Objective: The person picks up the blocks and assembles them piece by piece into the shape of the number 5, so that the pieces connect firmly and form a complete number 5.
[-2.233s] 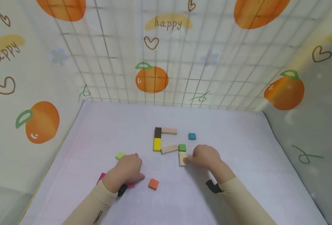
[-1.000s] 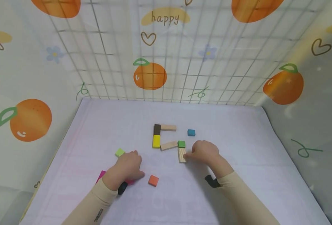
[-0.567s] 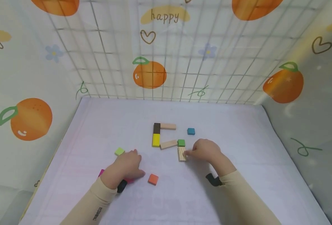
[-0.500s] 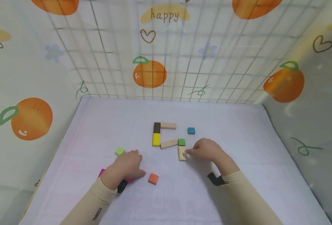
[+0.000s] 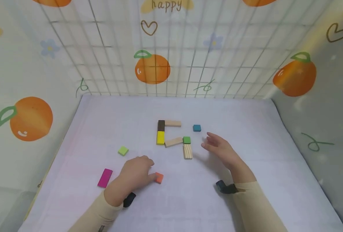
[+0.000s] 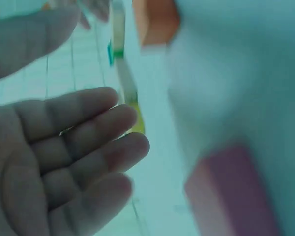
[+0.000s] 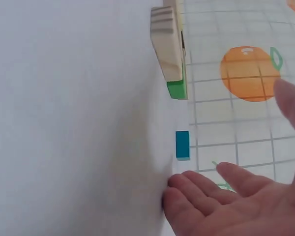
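The white surface (image 5: 247, 129) carries everything, and printed walls with oranges stand along its far, left and right edges.

The left hand (image 5: 135, 175) lies near the front edge, a little left of the middle, palm down. Its fingertips touch the orange block (image 5: 159, 177), which sits just to the right of them. In the left wrist view the fingers (image 6: 83, 147) are straight and relaxed and hold nothing.

The right hand (image 5: 222, 149) is right of the middle, with its fingers spread and straight, and it holds nothing. It is near the striped wooden block (image 5: 187, 151) but apart from it.

In the middle of the surface there is a group of blocks. A plain wooden block (image 5: 172, 123) lies at the far side of the group, and the brown block (image 5: 161, 125) touches its left end. The yellow block (image 5: 160, 137) touches the near side of the brown one. Another wooden block (image 5: 173, 142) goes slightly tilted from the yellow block to the green block (image 5: 186, 140), and the striped wooden block lies just in front of the green one.

The pink block (image 5: 105, 178) lies toward the front left corner, left of the left hand. The light green block (image 5: 123, 150) is farther from the front edge, between the pink block and the group. The blue block (image 5: 196, 128) lies alone, right of the group and just beyond the right hand
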